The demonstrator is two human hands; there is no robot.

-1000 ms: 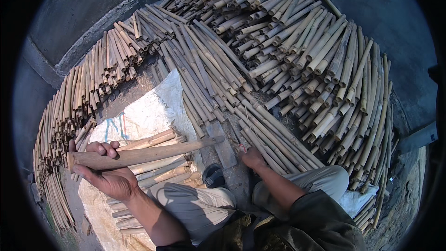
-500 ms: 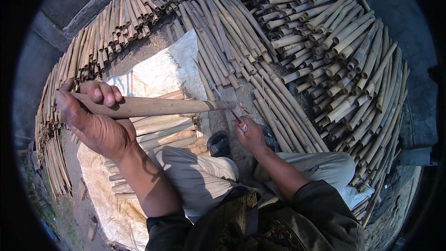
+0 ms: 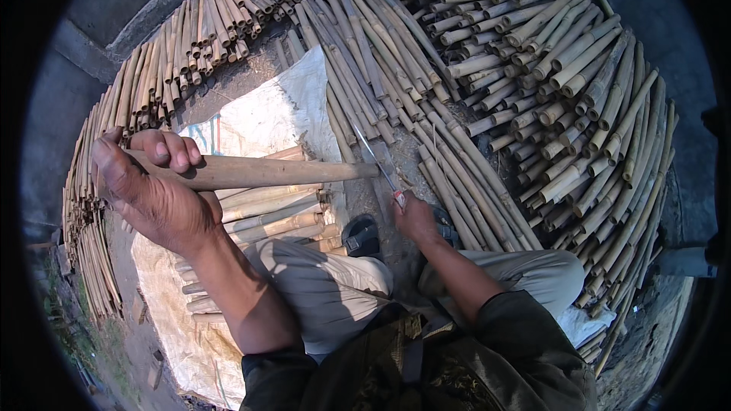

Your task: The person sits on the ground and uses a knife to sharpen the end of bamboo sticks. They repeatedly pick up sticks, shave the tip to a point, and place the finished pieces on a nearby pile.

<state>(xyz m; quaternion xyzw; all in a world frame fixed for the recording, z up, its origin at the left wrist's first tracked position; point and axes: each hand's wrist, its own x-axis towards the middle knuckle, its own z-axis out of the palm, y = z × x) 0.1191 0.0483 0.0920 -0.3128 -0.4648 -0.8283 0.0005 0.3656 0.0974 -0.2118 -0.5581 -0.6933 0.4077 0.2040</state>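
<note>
Left hand (image 3: 156, 194) closed tight around one end of a long round pale-brown bamboo stick (image 3: 259, 173), held level above the lap, its far end close to a narrow grey metal knife blade (image 3: 378, 158). Right hand (image 3: 415, 217) closed on the red-tipped knife handle, blade pointing up and away, just beside the stick end; contact between blade and stick not possible to tell. Below the stick, on a white woven plastic sack (image 3: 266, 118) spread on the ground, a small group of cut pale bamboo pieces (image 3: 266, 217) lying side by side, probably the part already worked. Around the sack, a very big heap of long tan bamboo stalks (image 3: 533, 84) in a wide arc, many with open hollow ends, probably still waiting. By this look, only a small share done and most of the work left. Between the knees in beige trousers (image 3: 327, 289), a dark sandal (image 3: 363, 236) on the ground.
</note>
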